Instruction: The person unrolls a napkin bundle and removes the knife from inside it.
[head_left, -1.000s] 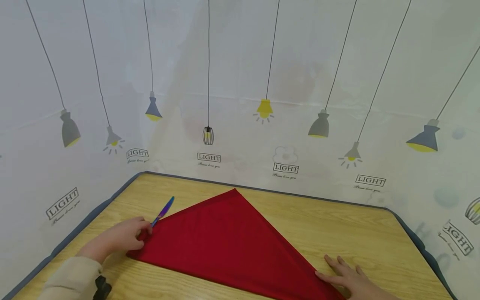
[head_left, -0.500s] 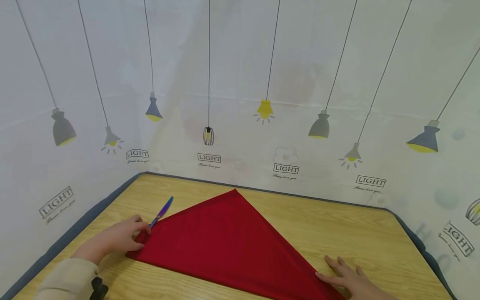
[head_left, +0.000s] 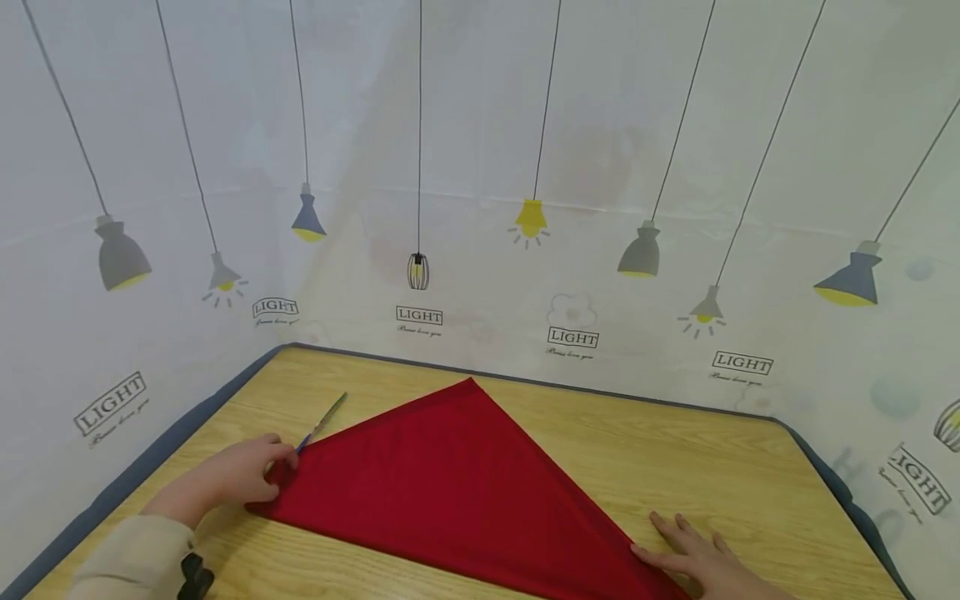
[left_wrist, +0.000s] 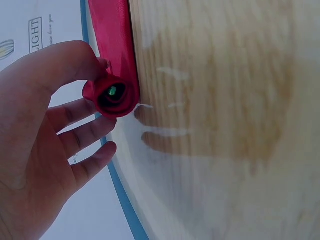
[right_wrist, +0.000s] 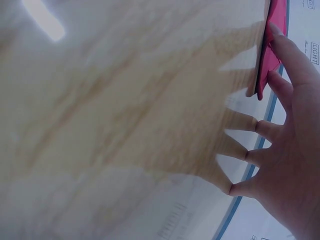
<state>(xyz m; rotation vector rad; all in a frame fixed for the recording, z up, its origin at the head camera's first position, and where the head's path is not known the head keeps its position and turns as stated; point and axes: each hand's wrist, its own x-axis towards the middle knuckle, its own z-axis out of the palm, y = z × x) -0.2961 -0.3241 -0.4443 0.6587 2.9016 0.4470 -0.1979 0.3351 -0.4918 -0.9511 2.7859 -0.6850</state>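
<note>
A red cloth (head_left: 442,475) lies folded into a large triangle, its peak pointing away from me. At its left corner my left hand (head_left: 240,475) pinches the fabric, which is curled into a small roll (left_wrist: 117,97) in the left wrist view. A shiny green spot shows inside that roll. The table knife (head_left: 324,421) sticks out beyond the left fingertips, its blade seen nearly edge-on, its other end hidden by hand and cloth. On the right, my right hand (head_left: 697,558) rests with spread fingers, thumb and index finger touching the cloth's right corner (right_wrist: 272,55).
The wood-grain table (head_left: 675,442) has a dark blue edge strip. White sheeting (head_left: 480,125) printed with lamps rises behind it and on both sides. A black strap piece (head_left: 197,575) sits at the left wrist.
The knife's blade has turned from its broad blue-purple face to nearly edge-on. My left hand and the cloth's left corner have shifted slightly left. The right hand has stayed put.
</note>
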